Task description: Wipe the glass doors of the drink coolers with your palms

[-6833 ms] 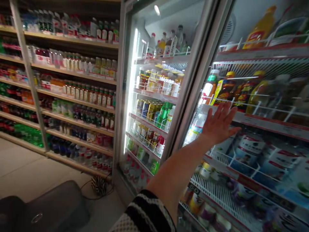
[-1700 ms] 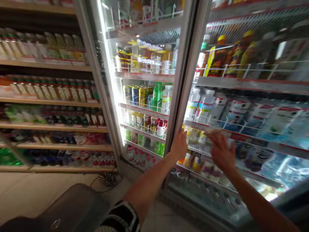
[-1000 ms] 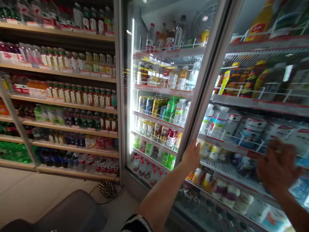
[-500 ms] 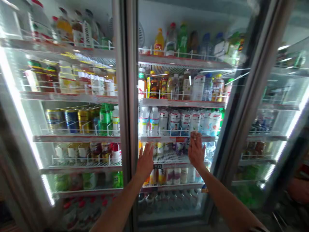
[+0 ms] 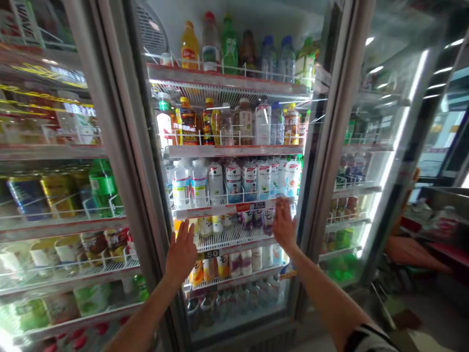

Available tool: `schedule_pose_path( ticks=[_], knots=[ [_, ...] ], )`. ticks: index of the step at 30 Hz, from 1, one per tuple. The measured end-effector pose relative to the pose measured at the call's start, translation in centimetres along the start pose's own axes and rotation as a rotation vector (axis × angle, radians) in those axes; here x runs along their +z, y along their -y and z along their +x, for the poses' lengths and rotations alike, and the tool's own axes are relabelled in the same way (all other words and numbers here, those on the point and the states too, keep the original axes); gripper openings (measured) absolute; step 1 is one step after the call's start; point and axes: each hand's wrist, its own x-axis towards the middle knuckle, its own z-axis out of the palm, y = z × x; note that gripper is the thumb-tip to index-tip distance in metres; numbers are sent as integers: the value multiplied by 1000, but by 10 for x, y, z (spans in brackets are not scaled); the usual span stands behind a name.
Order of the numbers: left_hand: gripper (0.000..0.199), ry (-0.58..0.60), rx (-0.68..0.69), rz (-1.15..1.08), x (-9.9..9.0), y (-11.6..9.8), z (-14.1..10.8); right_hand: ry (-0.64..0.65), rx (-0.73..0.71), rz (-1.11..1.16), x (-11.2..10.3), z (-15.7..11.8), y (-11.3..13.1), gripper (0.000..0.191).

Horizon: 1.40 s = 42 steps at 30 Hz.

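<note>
My left hand is raised in front of the lower left of the middle fridge section, fingers stretched up, with nothing in it. Opposite it, my right hand is up near the right end of a shelf edge, fingers extended and slightly blurred. I cannot tell whether either palm touches glass. Between and above the hands stand white-labelled bottles in a row. Purple-and-white bottles show on the shelf below, near my right hand.
Metal door frames flank the middle section. More stocked shelves lie behind the left frame, with cans and a green bottle. A fridge section extends to the right. A person's arm appears at the far right.
The view has turned to the right and come closer to the shelves. Both hands stay raised and open, with my left hand now lower relative to the shelves.
</note>
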Motion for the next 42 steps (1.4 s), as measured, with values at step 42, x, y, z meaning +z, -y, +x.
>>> schedule_pose_path(
  ticks=[42],
  knots=[
    [64, -30, 76, -48, 15, 14, -14, 122, -305, 81, 40, -63, 111, 52]
  ],
)
